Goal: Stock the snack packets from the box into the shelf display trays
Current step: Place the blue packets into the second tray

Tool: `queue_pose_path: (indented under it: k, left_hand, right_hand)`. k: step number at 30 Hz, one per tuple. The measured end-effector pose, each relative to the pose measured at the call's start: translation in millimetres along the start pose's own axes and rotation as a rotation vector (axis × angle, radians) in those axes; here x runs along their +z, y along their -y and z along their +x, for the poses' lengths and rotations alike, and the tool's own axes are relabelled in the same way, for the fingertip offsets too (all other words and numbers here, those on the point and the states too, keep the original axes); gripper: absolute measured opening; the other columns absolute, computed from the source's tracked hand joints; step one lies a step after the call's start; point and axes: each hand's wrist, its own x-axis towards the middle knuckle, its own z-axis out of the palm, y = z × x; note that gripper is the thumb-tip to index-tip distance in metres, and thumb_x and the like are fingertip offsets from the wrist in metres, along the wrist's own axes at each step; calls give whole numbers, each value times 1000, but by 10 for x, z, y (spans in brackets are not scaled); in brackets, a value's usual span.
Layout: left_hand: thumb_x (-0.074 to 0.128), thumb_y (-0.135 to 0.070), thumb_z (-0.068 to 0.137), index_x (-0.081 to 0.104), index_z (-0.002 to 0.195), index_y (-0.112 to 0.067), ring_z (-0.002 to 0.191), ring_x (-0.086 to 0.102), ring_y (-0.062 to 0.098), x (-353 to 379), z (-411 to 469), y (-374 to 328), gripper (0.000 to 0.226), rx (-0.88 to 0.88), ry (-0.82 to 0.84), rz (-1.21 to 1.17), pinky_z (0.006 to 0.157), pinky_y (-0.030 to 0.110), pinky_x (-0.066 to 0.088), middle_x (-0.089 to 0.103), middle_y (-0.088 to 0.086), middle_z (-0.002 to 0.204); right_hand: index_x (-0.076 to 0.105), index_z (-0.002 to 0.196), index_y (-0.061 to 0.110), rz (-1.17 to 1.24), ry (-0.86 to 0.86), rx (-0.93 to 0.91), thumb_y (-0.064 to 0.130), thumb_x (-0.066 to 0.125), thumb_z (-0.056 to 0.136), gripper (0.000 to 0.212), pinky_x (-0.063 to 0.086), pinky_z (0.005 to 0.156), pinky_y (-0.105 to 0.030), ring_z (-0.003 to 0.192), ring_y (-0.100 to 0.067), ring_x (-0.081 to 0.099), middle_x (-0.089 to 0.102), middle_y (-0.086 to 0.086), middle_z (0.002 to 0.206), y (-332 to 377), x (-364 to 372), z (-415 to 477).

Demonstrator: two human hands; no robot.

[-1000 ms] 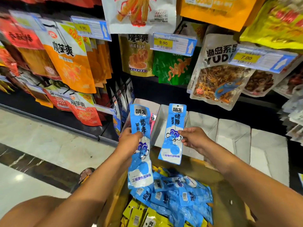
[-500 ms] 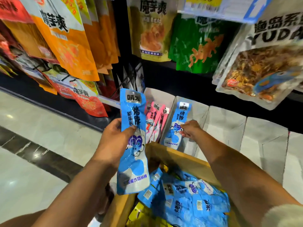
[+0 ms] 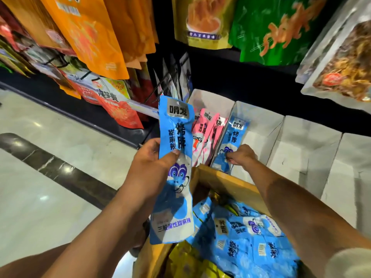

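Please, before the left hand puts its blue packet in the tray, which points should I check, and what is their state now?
1. Right hand clear of the white tray: not ok, it pinches the placed packet there.
2. Placed packet upright: ok, along the tray's left wall.
3. Left hand grips the held packet: ok, thumb across its front.
4. Colour matches: ok, both blue; the pink packets sit in the neighbouring tray.
5. Room in the tray: ok, only one packet shows.
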Motion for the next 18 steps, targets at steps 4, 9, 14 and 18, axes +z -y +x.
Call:
queue_pose_path:
  k: [4,9,14,18]
  left_hand:
    - [64,-9,99,65,111,-14,90,76,37,0,-47,-12,13,-19,22,-5,83,48,61,79,12,98]
    - [65,-10,98,64,111,-13,87,77,36,-1,-50,28,14,-14,25,-17,81,48,62,79,12,96]
    - [65,-6,98,65,110,-11,83,76,33,49,-32,63,14,7,30,-31,74,46,64,79,13,98]
    - [67,-5,96,66,106,-11,70,74,26,128,21,129,12,-17,7,-29,66,37,60,79,14,95]
  right_hand:
    - [40,138,0,-294,-124,-199,18,79,82,70,49,88,-39,117,-39,58,54,-22,133,4,140,-46]
    - [36,149,5,-383,-51,-281,3,69,86,71,47,97,-36,126,-38,51,23,-16,157,-35,224,45]
    - [54,137,9,-447,170,-357,14,77,81,61,53,92,-32,112,-31,60,45,-10,138,6,181,44]
    - [62,125,22,-322,118,-432,15,74,78,48,54,91,-30,108,-25,63,55,-6,135,102,-43,-176]
